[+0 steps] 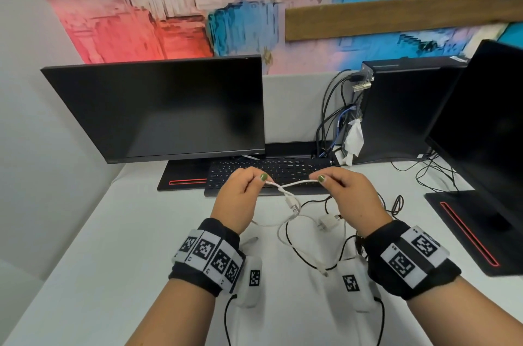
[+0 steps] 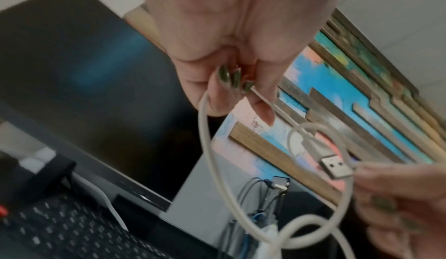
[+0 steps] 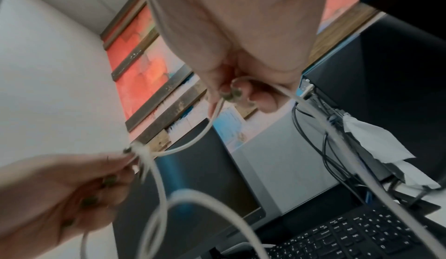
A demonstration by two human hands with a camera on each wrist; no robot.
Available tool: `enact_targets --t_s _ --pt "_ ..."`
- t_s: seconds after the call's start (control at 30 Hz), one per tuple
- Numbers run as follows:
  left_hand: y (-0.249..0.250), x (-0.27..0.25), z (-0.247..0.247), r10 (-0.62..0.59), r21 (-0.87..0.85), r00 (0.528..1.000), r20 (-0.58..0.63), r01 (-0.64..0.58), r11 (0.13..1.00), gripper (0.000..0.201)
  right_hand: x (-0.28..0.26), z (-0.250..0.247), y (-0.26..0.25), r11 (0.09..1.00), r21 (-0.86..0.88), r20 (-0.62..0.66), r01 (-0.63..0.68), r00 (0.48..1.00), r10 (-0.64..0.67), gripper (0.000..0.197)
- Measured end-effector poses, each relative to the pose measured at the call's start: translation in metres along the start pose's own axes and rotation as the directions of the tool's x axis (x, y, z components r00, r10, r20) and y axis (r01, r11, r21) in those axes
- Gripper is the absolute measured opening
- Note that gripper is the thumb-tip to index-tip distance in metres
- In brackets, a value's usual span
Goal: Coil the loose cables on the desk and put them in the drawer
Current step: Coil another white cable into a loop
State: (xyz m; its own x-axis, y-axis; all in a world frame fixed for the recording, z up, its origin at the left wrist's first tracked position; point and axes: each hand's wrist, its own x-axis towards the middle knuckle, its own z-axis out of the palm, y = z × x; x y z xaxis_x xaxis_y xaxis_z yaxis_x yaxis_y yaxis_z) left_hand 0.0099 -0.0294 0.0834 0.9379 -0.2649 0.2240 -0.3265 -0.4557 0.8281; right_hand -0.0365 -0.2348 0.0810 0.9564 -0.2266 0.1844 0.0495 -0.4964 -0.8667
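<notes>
At the far left, a large black flat monitor [image 1: 158,110] is seen standing on the white tabletop [image 1: 85,260], with a black keyboard [image 1: 268,173] lying just in front of its base. Above the keyboard's near edge the left hand [image 1: 240,198] is held raised off the tabletop, its fingers curled and its thumb and forefinger pinching a thin white USB cable [image 1: 285,190]. In the left wrist view the cable is seen running out from under the green-painted fingertips [image 2: 226,78] and dropping into a wide loop, with the silver USB plug [image 2: 335,165] hanging free beside the loop. Between the two hands a short stretch of the cable is held taut, and it appears to cross over itself there, though the blur makes the crossing hard to read. The rest of it trails down to the tabletop, where it lies tangled with a thin black cable [image 1: 334,243] and a small white charger block [image 1: 328,222]. To the right, the right hand [image 1: 351,198] is held at the same height, likewise closed in a pinch on the white cable. Further right, a black desktop computer tower [image 1: 402,108] is seen with dark cables plugged into its rear, and a second black monitor [image 1: 486,130] is cut off by the right edge.
</notes>
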Motion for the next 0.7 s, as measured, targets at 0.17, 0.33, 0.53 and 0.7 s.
enact_targets --t_s 0.17,0.33,0.53,0.7 --pt "-0.015 0.007 -0.007 -0.05 0.125 0.99 -0.129 0.066 0.99 0.022 0.005 -0.005 0.006 0.998 0.043 -0.146 -0.047 0.988 0.053 0.025" --pt "-0.017 0.01 -0.016 -0.061 0.065 0.952 -0.302 0.085 0.994 0.023 0.013 -0.014 0.02 0.988 0.054 -0.207 -0.142 0.967 0.15 0.027" --pt "-0.015 0.012 -0.009 -0.147 -0.202 0.972 -0.181 0.109 0.973 0.025 0.015 -0.005 0.026 0.965 0.085 -0.06 -0.248 0.965 0.254 0.038" --pt "0.005 0.004 0.003 -0.112 -0.363 0.993 -0.033 0.093 0.927 0.025 0.005 0.003 0.006 0.981 -0.048 0.044 -0.19 0.98 0.192 0.028"
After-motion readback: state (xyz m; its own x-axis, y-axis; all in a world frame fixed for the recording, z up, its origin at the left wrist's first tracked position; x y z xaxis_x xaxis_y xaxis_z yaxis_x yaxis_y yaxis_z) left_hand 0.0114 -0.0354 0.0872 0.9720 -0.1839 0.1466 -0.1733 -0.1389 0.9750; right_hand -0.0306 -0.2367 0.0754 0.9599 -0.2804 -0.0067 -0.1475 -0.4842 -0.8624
